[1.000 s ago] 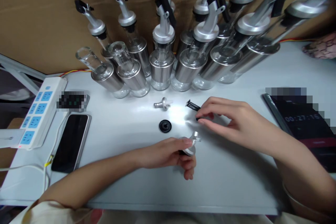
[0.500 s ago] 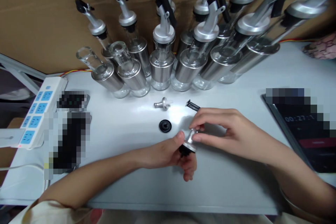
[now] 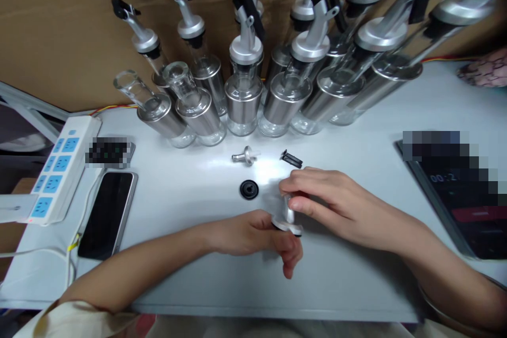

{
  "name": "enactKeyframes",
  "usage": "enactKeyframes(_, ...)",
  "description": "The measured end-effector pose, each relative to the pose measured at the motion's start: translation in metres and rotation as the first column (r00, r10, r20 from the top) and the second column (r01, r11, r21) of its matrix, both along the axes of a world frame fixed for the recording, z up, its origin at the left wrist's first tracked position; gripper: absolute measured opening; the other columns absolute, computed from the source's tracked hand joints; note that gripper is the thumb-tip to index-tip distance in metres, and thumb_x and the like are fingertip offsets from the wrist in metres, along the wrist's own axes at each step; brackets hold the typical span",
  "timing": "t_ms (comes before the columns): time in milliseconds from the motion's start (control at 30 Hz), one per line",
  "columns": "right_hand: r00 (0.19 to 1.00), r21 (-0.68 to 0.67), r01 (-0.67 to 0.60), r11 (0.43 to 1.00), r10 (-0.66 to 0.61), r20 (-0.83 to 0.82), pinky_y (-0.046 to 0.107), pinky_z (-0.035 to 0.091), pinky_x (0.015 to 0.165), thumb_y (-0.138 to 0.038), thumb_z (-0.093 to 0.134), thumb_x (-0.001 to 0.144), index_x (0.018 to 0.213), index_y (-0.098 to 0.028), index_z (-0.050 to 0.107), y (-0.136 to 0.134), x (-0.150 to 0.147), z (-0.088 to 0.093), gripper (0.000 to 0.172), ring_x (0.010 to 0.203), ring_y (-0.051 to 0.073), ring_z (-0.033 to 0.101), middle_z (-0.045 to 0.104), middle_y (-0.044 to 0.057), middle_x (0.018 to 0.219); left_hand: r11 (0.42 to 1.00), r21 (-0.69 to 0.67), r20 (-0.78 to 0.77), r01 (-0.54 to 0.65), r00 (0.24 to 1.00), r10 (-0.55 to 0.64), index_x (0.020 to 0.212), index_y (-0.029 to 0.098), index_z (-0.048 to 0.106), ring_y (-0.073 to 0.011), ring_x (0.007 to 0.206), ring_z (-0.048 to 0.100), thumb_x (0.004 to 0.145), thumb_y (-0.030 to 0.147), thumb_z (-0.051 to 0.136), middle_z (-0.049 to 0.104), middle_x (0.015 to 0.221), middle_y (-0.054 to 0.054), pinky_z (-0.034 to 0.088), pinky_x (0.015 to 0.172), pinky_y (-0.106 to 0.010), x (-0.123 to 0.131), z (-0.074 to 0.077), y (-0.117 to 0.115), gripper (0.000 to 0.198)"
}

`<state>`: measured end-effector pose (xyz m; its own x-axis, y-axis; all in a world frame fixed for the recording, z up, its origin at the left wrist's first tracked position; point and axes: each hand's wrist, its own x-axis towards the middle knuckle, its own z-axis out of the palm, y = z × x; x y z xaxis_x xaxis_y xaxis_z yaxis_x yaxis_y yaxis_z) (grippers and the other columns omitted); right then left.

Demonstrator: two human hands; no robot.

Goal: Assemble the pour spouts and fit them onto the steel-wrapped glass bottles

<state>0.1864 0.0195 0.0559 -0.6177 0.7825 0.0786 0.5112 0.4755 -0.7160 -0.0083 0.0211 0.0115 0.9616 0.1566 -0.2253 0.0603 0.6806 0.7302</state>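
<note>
My left hand (image 3: 257, 235) is closed around the base of a silver pourer spout (image 3: 288, 220), holding it upright just above the white table (image 3: 356, 137). My right hand (image 3: 336, 203) pinches the tip of that same spout from above with thumb and fingers. Just beyond my hands lie a black rubber ring (image 3: 249, 189), a loose silver spout piece (image 3: 245, 156) and a small black flip cap (image 3: 292, 158).
Several glass and steel oil bottles (image 3: 243, 100), most fitted with pourers, stand in rows at the back. A phone (image 3: 106, 214) and a white power strip (image 3: 59, 169) lie at the left. A dark tablet (image 3: 459, 195) showing a timer lies at the right.
My right hand left the black cap on the table and came down onto the spout tip. My left hand turned the spout upright and shifted it slightly right.
</note>
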Motion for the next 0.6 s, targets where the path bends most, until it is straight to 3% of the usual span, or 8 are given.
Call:
enactKeyframes(100,0.999,0.029,0.038,0.999,-0.038,-0.014,0.025,0.042,0.064,-0.034,0.038,0.100,0.092,-0.019,0.055,-0.002,-0.002,-0.002,0.024,0.069,0.014,0.058,0.062,0.001,0.077,0.999,-0.002,0.012,-0.040,0.999,0.040,0.070,0.015,0.058,-0.0110,0.062,0.053,0.079,0.064,0.061,0.058,0.065,0.002,0.038,0.067,-0.026,0.001,-0.003,-0.002,0.049)
enactKeyframes(233,0.976,0.056,0.196,0.979,-0.189,-0.111,0.025,0.044,0.060,-0.042,0.053,0.092,0.092,-0.020,0.047,-0.004,-0.002,-0.007,0.023,0.068,0.014,0.056,0.058,0.001,0.078,0.981,-0.115,0.035,-0.159,0.986,0.163,0.083,0.015,0.059,-0.0112,0.062,0.058,0.074,0.076,0.054,0.059,0.074,0.000,0.042,0.066,-0.026,0.001,-0.009,-0.006,0.062)
enactKeyframes(367,0.980,0.084,0.131,0.988,-0.116,-0.163,0.026,0.047,0.059,-0.046,0.071,0.077,0.090,-0.021,0.047,-0.006,-0.004,-0.008,0.037,0.072,0.017,0.058,0.058,0.004,0.084,0.984,-0.125,0.014,-0.123,0.992,0.126,0.112,0.017,0.058,-0.0169,0.074,0.061,0.071,0.083,0.046,0.062,0.086,-0.006,0.047,0.073,-0.034,0.002,-0.010,-0.005,0.079)
enactKeyframes(500,0.990,0.188,0.086,0.978,-0.063,-0.124,0.029,0.048,0.064,-0.028,0.064,0.085,0.092,-0.019,0.053,-0.006,-0.008,-0.006,0.016,0.074,0.018,0.060,0.063,0.005,0.081,0.992,-0.088,0.021,-0.087,0.996,0.090,0.124,0.012,0.054,-0.0208,0.082,0.061,0.073,0.084,0.040,0.062,0.086,-0.010,0.047,0.081,-0.039,0.002,-0.010,-0.004,0.089)
enactKeyframes(600,0.987,0.242,0.081,0.967,-0.044,-0.155,0.031,0.048,0.067,-0.023,0.059,0.088,0.093,-0.019,0.055,-0.006,-0.008,-0.006,0.008,0.073,0.018,0.061,0.066,0.005,0.078,0.991,-0.107,0.029,-0.086,0.996,0.089,0.120,0.011,0.056,-0.0210,0.084,0.061,0.076,0.083,0.036,0.061,0.085,-0.010,0.046,0.084,-0.040,0.002,-0.011,-0.005,0.087)
